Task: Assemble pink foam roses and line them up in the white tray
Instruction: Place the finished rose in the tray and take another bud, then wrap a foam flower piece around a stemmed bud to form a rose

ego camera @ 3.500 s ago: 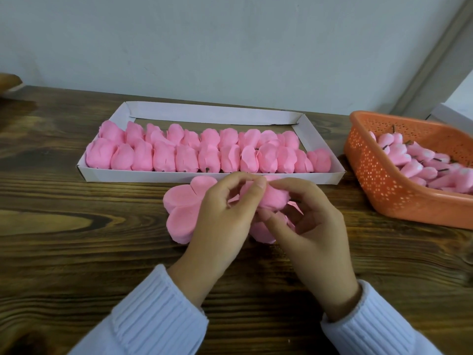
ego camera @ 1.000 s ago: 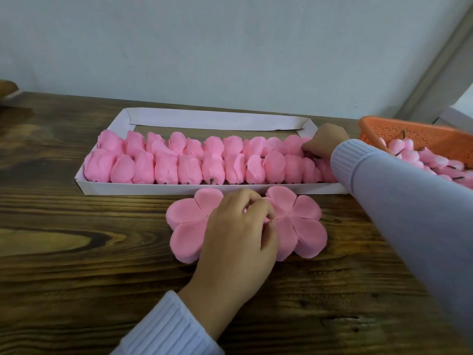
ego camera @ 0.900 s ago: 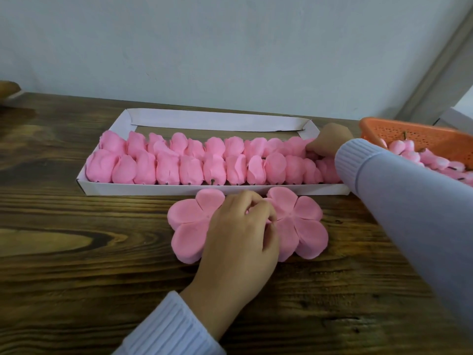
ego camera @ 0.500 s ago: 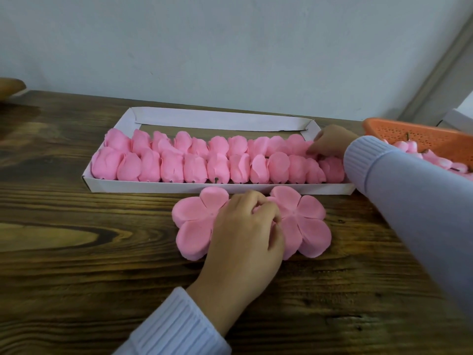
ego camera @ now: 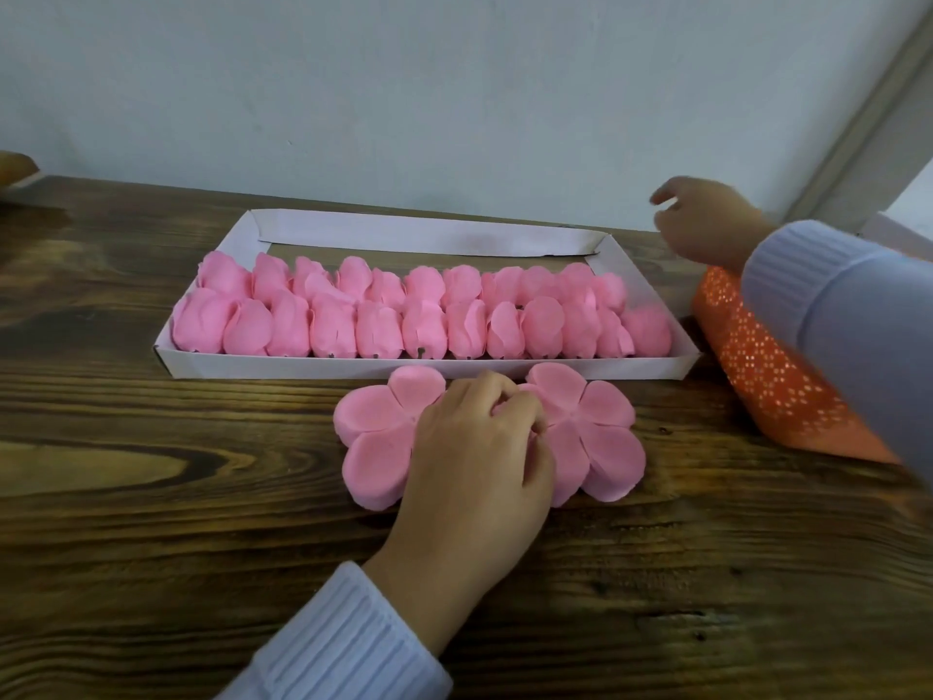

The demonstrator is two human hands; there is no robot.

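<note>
Two rows of pink foam roses (ego camera: 378, 330) are seen packed side by side in the white tray (ego camera: 424, 368) at the back of the wooden bench (ego camera: 151, 497), with two flat petal sheets (ego camera: 595, 431) laid just in front of its near wall. The left hand (ego camera: 479, 447) is rested on the sheets where they meet, its fingers (ego camera: 484, 396) curled down and clamped on a fold of pink foam. The right hand (ego camera: 707, 224) is held in the air beyond the tray's far right corner, near the orange basket (ego camera: 767, 366), its blurred fingers loosely apart.
</note>
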